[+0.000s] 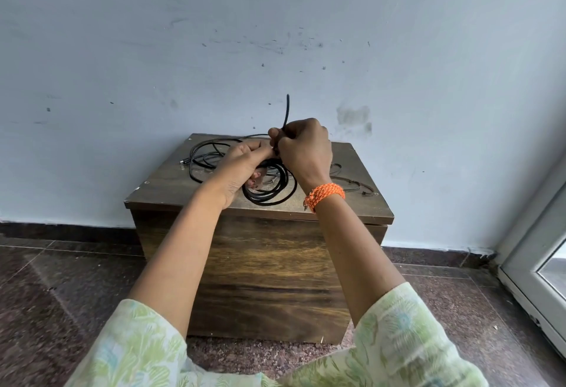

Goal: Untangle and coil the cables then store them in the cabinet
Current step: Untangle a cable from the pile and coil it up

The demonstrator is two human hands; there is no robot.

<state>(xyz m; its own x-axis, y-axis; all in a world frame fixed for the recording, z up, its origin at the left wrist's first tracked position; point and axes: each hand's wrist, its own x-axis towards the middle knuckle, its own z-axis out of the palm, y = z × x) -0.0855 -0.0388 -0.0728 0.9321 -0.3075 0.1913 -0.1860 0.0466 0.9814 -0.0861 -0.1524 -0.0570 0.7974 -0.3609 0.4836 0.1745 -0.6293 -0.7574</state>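
Note:
A coil of black cable (272, 192) hangs just above the top of the small wooden cabinet (263, 267). My left hand (245, 163) grips the coil at its upper left. My right hand (301, 149) pinches the cable's free end, which sticks up above my fingers toward the wall. Another black cable (205, 154) lies loose and looped on the cabinet's back left, its plug at the left. A thin brown cable (352, 183) lies on the right of the top.
The cabinet stands against a pale blue wall (275, 34) on a dark speckled stone floor (61, 279). A white door frame (539, 258) rises at the far right. An orange thread band sits on my right wrist.

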